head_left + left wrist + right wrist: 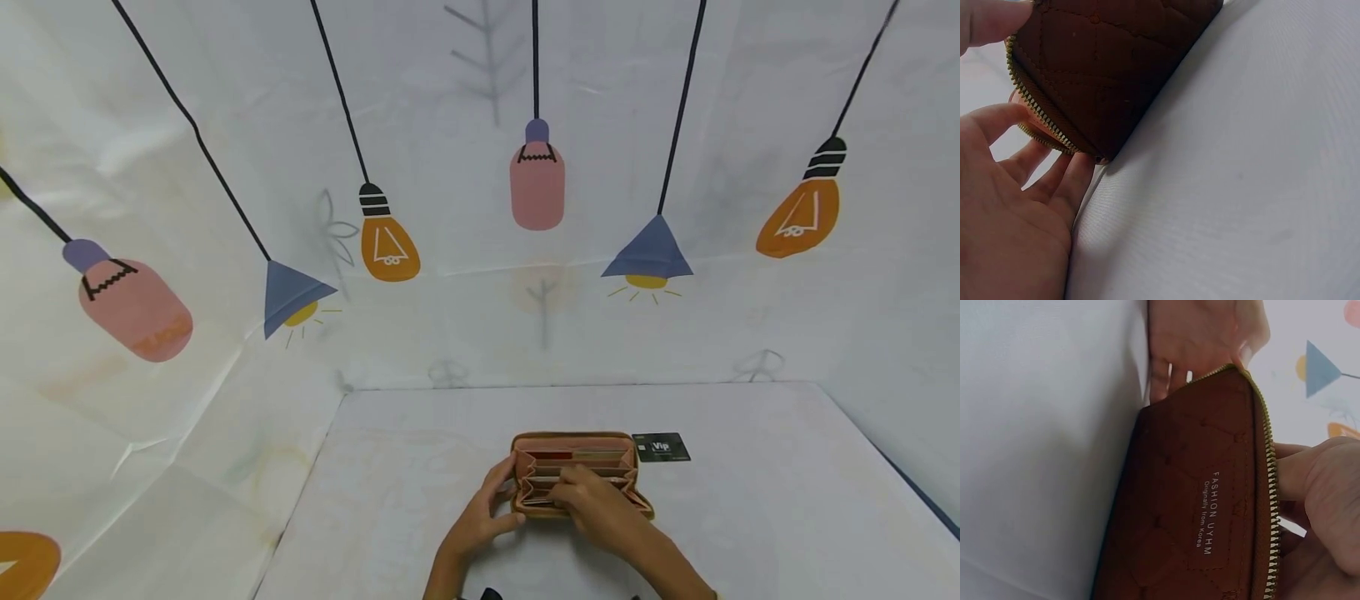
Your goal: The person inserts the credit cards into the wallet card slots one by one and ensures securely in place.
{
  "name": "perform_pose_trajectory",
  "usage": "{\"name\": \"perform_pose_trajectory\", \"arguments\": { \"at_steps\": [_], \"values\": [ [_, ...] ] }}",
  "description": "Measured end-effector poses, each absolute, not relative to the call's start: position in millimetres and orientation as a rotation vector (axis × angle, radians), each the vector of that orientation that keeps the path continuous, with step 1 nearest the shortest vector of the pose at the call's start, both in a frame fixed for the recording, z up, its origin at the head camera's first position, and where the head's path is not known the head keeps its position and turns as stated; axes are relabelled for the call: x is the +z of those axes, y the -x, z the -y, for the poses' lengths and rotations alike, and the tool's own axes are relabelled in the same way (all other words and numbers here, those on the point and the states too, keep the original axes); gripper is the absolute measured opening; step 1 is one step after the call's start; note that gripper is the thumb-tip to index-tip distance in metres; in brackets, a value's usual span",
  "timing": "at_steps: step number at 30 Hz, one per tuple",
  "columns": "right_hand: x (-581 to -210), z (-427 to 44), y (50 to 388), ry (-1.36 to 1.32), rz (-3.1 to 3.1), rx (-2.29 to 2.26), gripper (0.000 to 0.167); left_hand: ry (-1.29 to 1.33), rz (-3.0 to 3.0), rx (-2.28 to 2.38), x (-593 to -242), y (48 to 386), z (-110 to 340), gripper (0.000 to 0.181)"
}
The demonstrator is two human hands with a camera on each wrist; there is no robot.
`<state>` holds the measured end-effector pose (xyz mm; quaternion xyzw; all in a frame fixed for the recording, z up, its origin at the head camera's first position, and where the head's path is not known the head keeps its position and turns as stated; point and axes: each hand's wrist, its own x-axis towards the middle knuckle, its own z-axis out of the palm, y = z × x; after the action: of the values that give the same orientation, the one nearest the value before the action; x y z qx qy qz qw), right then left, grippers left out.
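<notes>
A brown quilted zip-around wallet [573, 435] stands unzipped on the white table, its pleated compartments facing up. My left hand [474, 523] holds its left end; in the left wrist view the thumb rests at the zipper edge of the wallet [1116, 81] and the fingers lie along the end. Into the front compartments reach the bent fingers of my right hand [600, 510]. Their tips are hidden, so whether they pinch anything cannot be told. In the right wrist view, the outer side of the wallet [1172, 487] bears pale lettering and a gold zipper.
A dark card [662, 447] marked "Vip" lies flat beside the wallet's back right corner. The white table [405, 475] meets a white sheet wall [465, 333] at the back, printed with hanging lamps. Another sheet slopes along the left.
</notes>
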<state>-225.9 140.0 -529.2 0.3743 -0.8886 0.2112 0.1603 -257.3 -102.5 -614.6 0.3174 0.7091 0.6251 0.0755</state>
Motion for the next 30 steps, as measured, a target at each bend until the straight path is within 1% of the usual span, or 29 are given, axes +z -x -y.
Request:
{"name": "perform_pose_trajectory", "arguments": {
  "at_steps": [7,23,30],
  "values": [
    [-527.7,-139.7,229.0,-1.084,2.544,0.599,0.017,-0.936,-2.132,1.876,-613.1,256.4,102.2,0.082],
    [-519.2,-137.5,234.7,-1.074,2.666,0.652,0.016,-0.905,-2.142,1.872,-612.0,256.1,101.8,0.08],
    [-518.4,-135.3,237.9,-1.071,2.709,0.623,0.013,-0.904,-2.149,1.877,-612.5,256.3,101.4,0.079]
  ]
}}
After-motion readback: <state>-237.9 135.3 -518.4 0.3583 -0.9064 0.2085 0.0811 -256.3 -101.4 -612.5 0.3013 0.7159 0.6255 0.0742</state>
